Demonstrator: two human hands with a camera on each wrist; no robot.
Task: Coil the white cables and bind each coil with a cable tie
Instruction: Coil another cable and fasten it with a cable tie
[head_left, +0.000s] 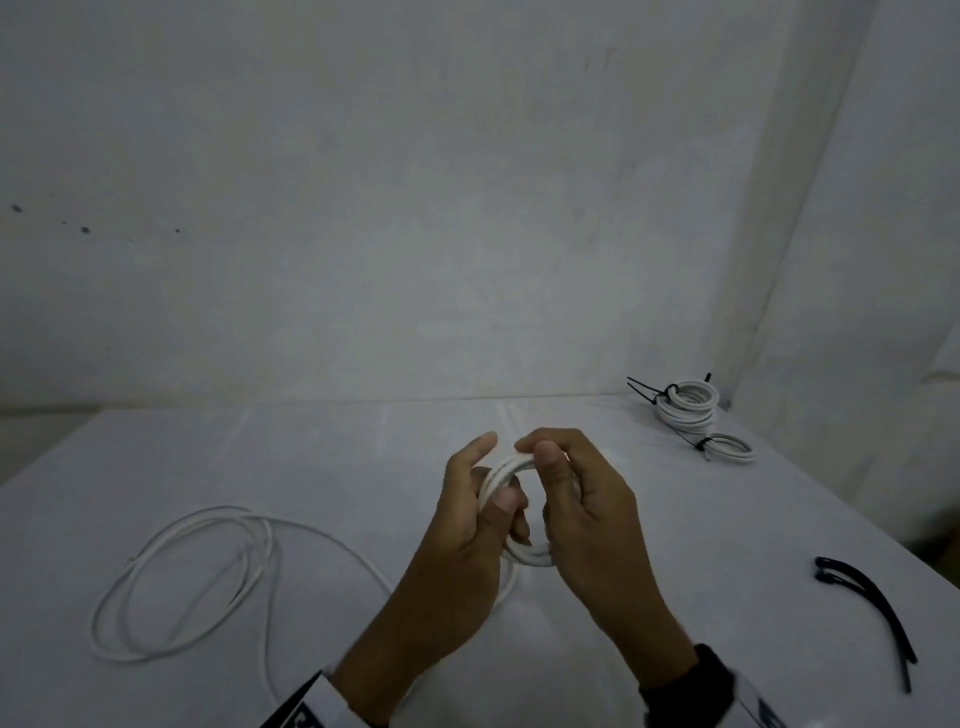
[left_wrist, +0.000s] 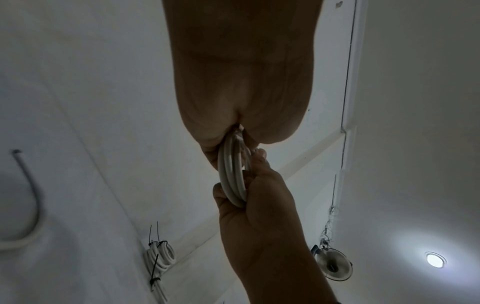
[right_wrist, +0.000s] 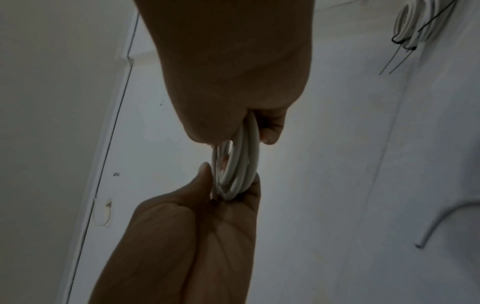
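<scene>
Both hands hold a small coil of white cable (head_left: 511, 465) above the middle of the white table (head_left: 675, 519). My left hand (head_left: 470, 512) grips the coil's left side, thumb pressed on its strands. My right hand (head_left: 582, 499) grips the right side, fingers curled over the top. The coil (left_wrist: 232, 176) shows several turns between the two hands in the left wrist view, and the same coil (right_wrist: 237, 168) in the right wrist view. The cable's loose length (head_left: 192, 577) lies in wide loops on the table to the left.
Bound white coils (head_left: 688, 402) with black ties lie stacked at the table's far right corner, a smaller bound coil (head_left: 730, 448) in front of them. Loose black cable ties (head_left: 867, 613) lie near the right edge. A white wall stands behind the table.
</scene>
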